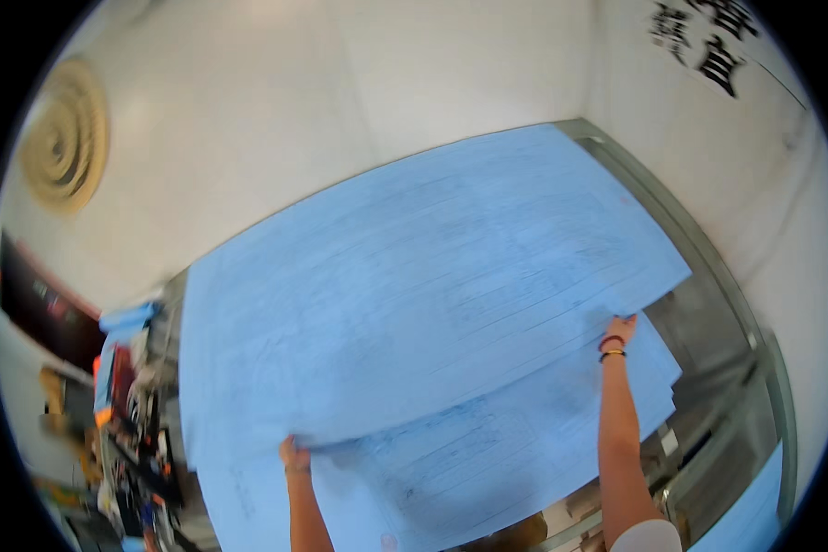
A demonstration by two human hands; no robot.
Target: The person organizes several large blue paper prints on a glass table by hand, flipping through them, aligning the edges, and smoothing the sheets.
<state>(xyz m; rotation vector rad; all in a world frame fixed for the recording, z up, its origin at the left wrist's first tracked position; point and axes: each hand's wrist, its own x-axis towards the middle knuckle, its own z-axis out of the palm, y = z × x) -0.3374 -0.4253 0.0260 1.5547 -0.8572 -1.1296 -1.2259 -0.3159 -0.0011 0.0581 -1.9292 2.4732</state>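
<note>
A large light-blue sheet [414, 276] with faint dark lines spreads over most of the table. Its near edge is raised a little, and another blue sheet [488, 460] lies below it with similar fine markings. My left hand [294, 453] is closed on the near edge of the upper sheet, left of the middle. Farther right and farther away, my right hand [622, 328] pinches the same edge near its right end. Bracelets, one red and one dark with yellow, circle my right wrist. Both hands' fingertips are partly hidden or blurred.
The metal table frame [727, 276] runs along the right, beside the white wall [414, 74]. At left, tools and odds and ends [143, 442] crowd together near a folded blue bundle [129, 317]. A round woven piece [64, 138] hangs on the wall. Another blue sheet [750, 506] shows at lower right.
</note>
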